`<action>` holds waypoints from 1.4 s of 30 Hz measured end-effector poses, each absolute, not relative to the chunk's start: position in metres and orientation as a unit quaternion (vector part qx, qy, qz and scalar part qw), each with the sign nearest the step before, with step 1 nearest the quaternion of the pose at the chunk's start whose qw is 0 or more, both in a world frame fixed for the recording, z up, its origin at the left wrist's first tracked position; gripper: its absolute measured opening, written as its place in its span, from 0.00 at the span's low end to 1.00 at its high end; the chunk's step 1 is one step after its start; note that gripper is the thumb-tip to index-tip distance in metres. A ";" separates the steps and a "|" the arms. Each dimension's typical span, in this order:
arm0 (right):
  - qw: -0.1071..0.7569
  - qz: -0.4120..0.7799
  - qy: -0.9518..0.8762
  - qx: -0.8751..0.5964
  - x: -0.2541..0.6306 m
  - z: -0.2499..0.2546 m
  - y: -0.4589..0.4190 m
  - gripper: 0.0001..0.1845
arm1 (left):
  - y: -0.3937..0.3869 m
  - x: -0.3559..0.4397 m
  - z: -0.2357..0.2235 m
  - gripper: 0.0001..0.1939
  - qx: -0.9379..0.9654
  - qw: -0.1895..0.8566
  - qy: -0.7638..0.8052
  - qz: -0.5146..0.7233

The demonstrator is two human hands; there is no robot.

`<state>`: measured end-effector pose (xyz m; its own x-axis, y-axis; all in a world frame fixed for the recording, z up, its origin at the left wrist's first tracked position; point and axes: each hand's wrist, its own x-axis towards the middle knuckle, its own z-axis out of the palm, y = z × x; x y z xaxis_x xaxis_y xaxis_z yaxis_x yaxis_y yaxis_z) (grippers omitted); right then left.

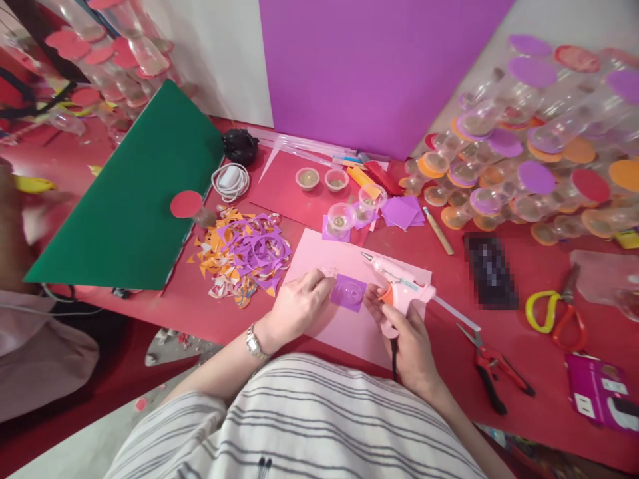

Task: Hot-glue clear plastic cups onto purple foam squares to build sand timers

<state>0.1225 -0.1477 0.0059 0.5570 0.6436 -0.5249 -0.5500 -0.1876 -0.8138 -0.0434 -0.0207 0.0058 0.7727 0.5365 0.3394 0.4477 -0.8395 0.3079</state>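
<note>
My right hand (412, 339) is wrapped round a pale pink glue gun (399, 274) with an orange trigger, its metal nozzle pointing up and left. A white glue stick (456, 314) sticks out of its back. My left hand (303, 301) is closed, fingertips pinched together at the left edge of a purple foam square (337, 301); what they hold, if anything, is hard to make out. On that square sits a clear plastic dome-like piece (353, 293). Under it lies a pink sheet (319, 256). Further back, a clear cup (341, 218) stands on another purple square.
Purple and orange scraps (249, 249) are heaped at left, beside a green board (130, 206). Pliers (492, 366), scissors (556, 316) and a wooden-handled tool (438, 231) lie at right. Clear bottle shapes with coloured discs (519, 153) are stacked behind. A co-worker's arm (12, 233) shows far left.
</note>
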 end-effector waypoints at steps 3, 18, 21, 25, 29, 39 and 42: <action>0.644 0.468 -0.038 -0.604 0.120 0.006 -0.145 0.17 | -0.022 -0.049 0.013 0.12 0.939 0.124 0.253 0.197; 0.649 0.483 -0.053 -0.586 0.119 0.002 -0.149 0.13 | 0.016 -0.039 0.008 0.27 0.945 0.141 0.280 0.090; 0.650 0.477 -0.037 -0.590 0.118 0.003 -0.149 0.14 | 0.022 -0.034 0.007 0.23 0.953 0.136 0.261 0.072; 0.678 0.461 -0.030 -0.573 0.117 0.003 -0.147 0.14 | 0.031 -0.038 0.002 0.24 0.937 0.155 0.286 0.129; 0.689 0.461 -0.034 -0.558 0.115 0.000 -0.146 0.15 | 0.041 -0.047 -0.003 0.31 0.901 0.179 0.349 0.185; 0.668 0.464 -0.044 -0.581 0.111 -0.003 -0.143 0.19 | 0.042 -0.051 -0.010 0.23 0.907 0.148 0.353 0.172; 0.669 0.452 -0.035 -0.588 0.111 -0.005 -0.145 0.17 | 0.042 -0.055 -0.003 0.23 0.904 0.139 0.356 0.192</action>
<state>0.1112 -0.1446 -0.0046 0.5888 0.6464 -0.4852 -0.5641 -0.1012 -0.8195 -0.0550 0.0423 -0.0026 0.6725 0.6969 0.2491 0.5903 -0.7081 0.3874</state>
